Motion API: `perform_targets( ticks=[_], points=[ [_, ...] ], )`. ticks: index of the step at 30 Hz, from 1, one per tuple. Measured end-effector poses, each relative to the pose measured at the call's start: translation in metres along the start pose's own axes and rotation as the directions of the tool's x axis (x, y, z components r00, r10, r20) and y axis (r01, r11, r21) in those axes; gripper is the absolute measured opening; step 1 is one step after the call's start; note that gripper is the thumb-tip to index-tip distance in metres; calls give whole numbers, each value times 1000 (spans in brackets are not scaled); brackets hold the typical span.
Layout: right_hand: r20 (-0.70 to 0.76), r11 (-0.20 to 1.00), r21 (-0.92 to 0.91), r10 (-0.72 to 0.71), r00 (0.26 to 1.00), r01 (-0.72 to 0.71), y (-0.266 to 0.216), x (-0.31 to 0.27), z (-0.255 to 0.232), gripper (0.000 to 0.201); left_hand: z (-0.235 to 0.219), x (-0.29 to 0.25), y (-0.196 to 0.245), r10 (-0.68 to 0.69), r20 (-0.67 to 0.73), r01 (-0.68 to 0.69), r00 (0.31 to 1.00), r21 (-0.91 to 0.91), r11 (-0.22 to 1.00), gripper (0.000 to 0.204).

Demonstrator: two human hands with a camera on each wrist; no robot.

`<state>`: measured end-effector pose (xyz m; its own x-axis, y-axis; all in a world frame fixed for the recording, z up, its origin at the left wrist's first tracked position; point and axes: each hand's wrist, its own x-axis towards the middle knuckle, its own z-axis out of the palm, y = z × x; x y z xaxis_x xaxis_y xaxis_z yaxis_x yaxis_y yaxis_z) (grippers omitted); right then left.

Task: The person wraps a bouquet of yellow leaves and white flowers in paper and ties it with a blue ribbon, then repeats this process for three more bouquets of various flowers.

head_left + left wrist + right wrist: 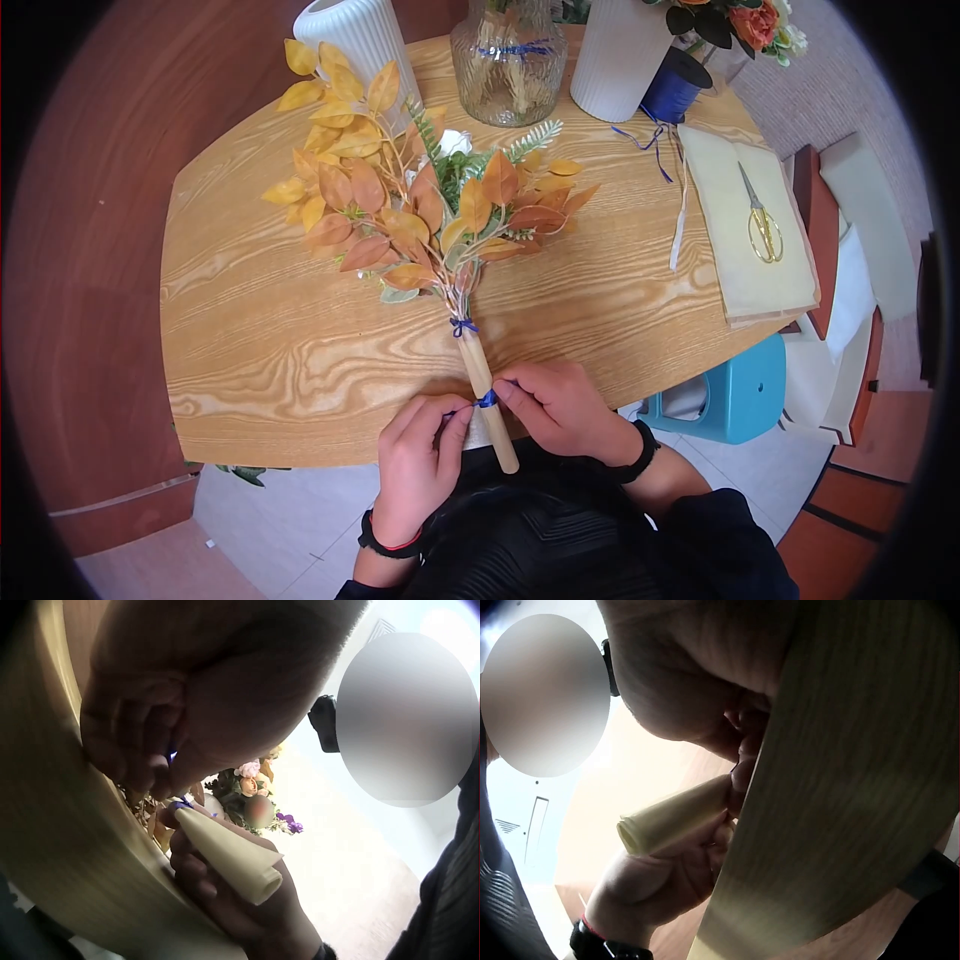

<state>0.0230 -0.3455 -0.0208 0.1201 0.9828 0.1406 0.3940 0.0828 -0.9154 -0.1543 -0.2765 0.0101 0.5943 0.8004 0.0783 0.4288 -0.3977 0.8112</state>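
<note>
A bouquet (410,215) of orange and yellow leaves, green sprigs and a white flower lies on the table, its stems toward the person. Cream paper (473,362) is rolled round the stems, and its open end shows in the left wrist view as a paper tube (232,855). Blue ribbon (487,399) circles the lower wrap, while a small blue bow (462,326) sits higher up. On the ribbon's left side, the left hand (420,450) pinches one end between thumb and forefinger. From the right, the right hand (560,408) pinches the ribbon close against the paper.
Behind the bouquet stand a white ribbed vase (365,45), a glass vase (508,70) and another white vase (620,60). A blue ribbon spool (677,88) is beside them. Gold-handled scissors (765,235) lie on cream paper sheets (740,285). A blue stool (745,390) stands below the table's right edge.
</note>
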Motion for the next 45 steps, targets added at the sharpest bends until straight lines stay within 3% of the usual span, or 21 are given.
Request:
perform_targets(
  ticks=[17, 20, 26, 30, 33, 43, 45],
  points=[
    [-68, 995, 92, 57, 996, -50, -1, -2, 2, 15, -13, 1, -13, -182, 14, 182, 983, -144, 973, 17],
    [-69, 995, 91, 55, 996, -49, -1, -3, 2, 15, -15, 0, -25, -153, -10, 150, 988, -128, 980, 18],
    [-80, 994, 104, 53, 995, -44, 0, -3, 2, 15, -25, 11, -8, -178, -10, 178, 984, 8, 984, 15],
    [-58, 990, 117, 82, 995, -75, -3, -3, 3, 14, -22, 41, 19, -29, -67, 29, 997, 0, 1000, 10],
    [-60, 993, 94, 80, 995, -75, -4, -3, 3, 14, -9, 61, 11, 155, -112, -150, 982, 50, 987, 12],
    [4, 993, 77, 93, 996, -93, -2, -4, 2, 15, -2, 76, 5, 169, -153, -175, 974, -30, 984, 12],
    [-1, 994, 72, 84, 996, -83, -4, -3, 3, 15, -4, 75, 7, 98, -108, -104, 989, -48, 993, 12]
  ],
)
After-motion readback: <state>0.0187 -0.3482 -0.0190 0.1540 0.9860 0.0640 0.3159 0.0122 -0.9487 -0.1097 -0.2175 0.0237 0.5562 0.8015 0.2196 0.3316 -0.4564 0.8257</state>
